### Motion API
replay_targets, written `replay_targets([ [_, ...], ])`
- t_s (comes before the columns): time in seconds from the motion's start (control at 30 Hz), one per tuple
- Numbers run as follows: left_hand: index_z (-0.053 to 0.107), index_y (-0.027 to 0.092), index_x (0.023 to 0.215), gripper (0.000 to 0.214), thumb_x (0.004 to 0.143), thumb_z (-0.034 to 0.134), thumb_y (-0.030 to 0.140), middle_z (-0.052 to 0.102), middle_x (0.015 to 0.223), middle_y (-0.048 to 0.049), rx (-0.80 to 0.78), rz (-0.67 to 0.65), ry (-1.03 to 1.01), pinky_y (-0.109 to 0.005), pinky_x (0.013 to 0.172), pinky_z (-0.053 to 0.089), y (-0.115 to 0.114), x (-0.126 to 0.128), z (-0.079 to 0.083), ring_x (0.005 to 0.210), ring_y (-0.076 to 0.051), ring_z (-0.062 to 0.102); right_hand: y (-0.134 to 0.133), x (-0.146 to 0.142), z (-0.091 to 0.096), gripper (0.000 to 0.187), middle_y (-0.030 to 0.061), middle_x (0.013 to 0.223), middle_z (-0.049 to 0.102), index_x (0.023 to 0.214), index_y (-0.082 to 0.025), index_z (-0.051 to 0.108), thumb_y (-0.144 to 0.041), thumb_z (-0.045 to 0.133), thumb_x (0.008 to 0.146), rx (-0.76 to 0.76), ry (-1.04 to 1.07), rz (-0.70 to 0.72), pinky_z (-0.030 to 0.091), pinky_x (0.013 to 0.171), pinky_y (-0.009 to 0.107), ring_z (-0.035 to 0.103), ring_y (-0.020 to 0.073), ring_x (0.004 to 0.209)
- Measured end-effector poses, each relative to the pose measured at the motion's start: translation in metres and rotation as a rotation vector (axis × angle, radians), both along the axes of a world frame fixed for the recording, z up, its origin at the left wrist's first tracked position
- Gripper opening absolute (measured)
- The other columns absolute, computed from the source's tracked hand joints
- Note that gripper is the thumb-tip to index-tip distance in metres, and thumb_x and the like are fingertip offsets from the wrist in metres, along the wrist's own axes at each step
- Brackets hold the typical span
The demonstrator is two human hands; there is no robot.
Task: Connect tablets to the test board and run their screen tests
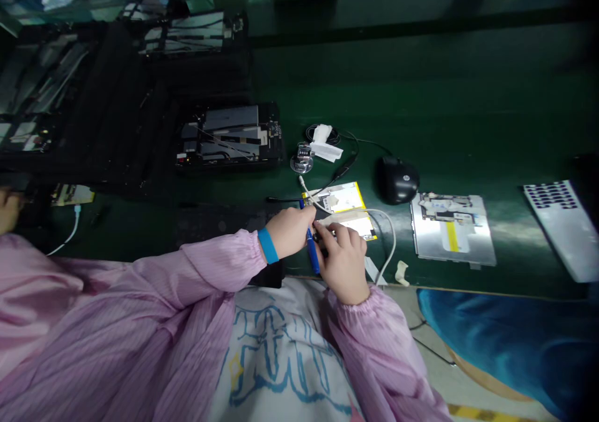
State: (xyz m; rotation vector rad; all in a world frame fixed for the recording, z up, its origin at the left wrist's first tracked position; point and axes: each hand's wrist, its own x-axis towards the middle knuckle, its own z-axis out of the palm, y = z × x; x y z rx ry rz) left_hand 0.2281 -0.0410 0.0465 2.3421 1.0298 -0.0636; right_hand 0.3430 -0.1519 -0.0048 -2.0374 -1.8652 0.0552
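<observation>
My left hand (289, 233), a blue band at its wrist, has its fingers closed at the left end of a flat battery pack (360, 225) with yellow edges. Opposite it, my right hand (345, 263) bends its fingers over the near edge of that pack, thumb and index fingertip meeting the left fingertips. What they pinch is too small to make out. A blue marker pen (312, 253) runs between the hands, partly covered by the left fingers; whether it is gripped cannot be told. Another yellow-edged battery pack (349, 196) lies just beyond, crossed by a white cable (390, 228).
Opened tablet-like devices (231, 135) are stacked at left. A tally counter (303, 158), black mouse (397, 180), metal plate with a yellow strip (452, 228) and a white keyboard-like panel (559, 228) lie around. Another person's hand (8, 210) shows at far left.
</observation>
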Motion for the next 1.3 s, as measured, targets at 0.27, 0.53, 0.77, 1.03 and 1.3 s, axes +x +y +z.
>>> replay_targets([
  [0.27,0.042,0.019,0.069,0.022,0.081,0.057,0.031,0.055,0.057,0.0030,-0.122,0.084,-0.307,-0.022,0.053,0.037,0.008,-0.034,0.026,0.050,-0.010,0.051,0.002,0.002,0.004,0.037,0.0112,0.107,0.059,0.121,-0.019,0.061,-0.037,0.047,0.092,-0.016,0.075,-0.001,0.036,0.078,0.039,0.048,0.0258,0.094],
  [0.53,0.043,0.020,0.073,0.026,0.079,0.058,0.041,0.068,0.077,-0.0032,0.100,0.611,-0.303,-0.025,0.060,0.046,0.028,-0.155,0.047,0.063,-0.015,0.063,0.039,0.024,0.009,0.022,0.0099,0.093,0.065,0.098,-0.017,0.061,-0.031,0.045,0.090,0.165,0.319,0.029,0.043,0.080,0.038,0.057,0.0243,0.091],
  [0.77,0.042,0.023,0.077,0.021,0.076,0.056,0.038,0.065,0.086,-0.0069,0.243,0.772,-0.007,-0.035,0.076,0.046,0.016,-0.224,0.028,0.081,-0.025,0.063,0.055,0.019,-0.014,0.032,0.0134,0.111,0.065,0.115,-0.014,0.052,-0.029,0.045,0.088,0.091,0.065,0.007,0.040,0.087,0.041,0.057,0.0278,0.105],
  [1.03,0.041,0.023,0.075,0.024,0.075,0.059,0.039,0.060,0.074,-0.0008,0.117,0.812,-0.208,-0.032,0.073,0.044,0.019,-0.240,0.012,0.073,-0.019,0.060,0.054,0.016,-0.017,0.035,0.0183,0.106,0.065,0.114,-0.009,0.053,-0.033,0.043,0.090,0.064,-0.097,0.075,0.044,0.082,0.041,0.058,0.0291,0.100],
  [1.3,0.042,0.022,0.077,0.026,0.074,0.062,0.039,0.060,0.072,0.0006,0.042,0.837,-0.422,-0.030,0.069,0.042,0.014,-0.246,0.010,0.064,-0.015,0.055,0.023,-0.029,0.014,0.042,0.0214,0.130,0.053,0.126,-0.014,0.048,-0.038,0.045,0.091,0.280,0.142,0.094,0.036,0.099,0.057,0.043,0.0339,0.128],
])
